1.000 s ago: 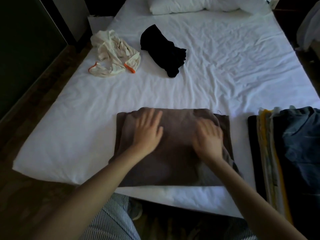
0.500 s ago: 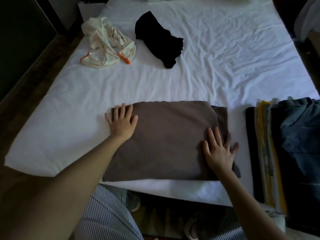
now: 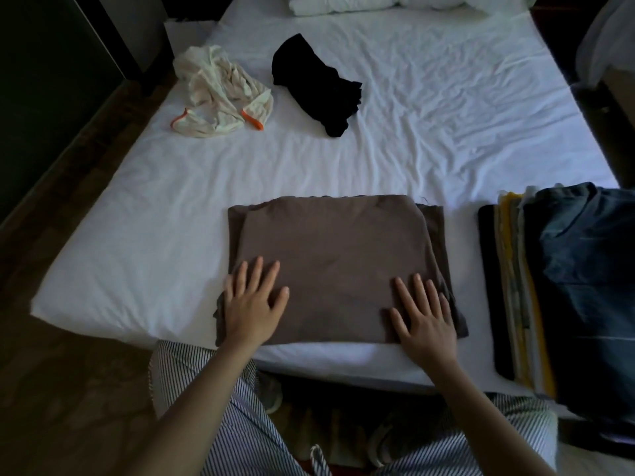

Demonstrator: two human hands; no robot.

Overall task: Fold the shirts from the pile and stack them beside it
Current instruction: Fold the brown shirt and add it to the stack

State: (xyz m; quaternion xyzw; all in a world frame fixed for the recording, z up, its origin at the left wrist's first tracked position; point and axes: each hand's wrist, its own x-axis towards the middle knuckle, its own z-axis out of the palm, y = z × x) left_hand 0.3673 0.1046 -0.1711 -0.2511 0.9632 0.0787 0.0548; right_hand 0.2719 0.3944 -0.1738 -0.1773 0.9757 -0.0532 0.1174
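The left hand point(image 3: 252, 304) lies flat on the brown folded cotton shirt point(image 3: 336, 255), at its near left corner. Its grip is released: the fingers are straight and a little spread, and they press the cloth without holding it. The outer edge of the hand reaches over the left border of the shirt. The right hand point(image 3: 426, 317) lies in the same manner on the near right corner of the brown shirt; its grip is also released, with straight fingers resting on the fabric and grasping nothing.

The brown shirt is a flat rectangle on the white bed sheet point(image 3: 446, 125), close to the near edge of the bed. A lower layer of the same cloth shows along its right and left sides.

To the right of the brown shirt, apart from it, is a stack of folded clothes point(image 3: 577, 276), with a dark blue piece on top and yellow, pale and black edges under it.

Far behind the brown shirt, to the left, lies a cream crumpled shirt with orange trim point(image 3: 220, 94). A black crumpled garment point(image 3: 316, 87) lies just right of the cream one.

In front of the brown shirt, below the bed edge, striped trousers point(image 3: 240, 424) are visible.
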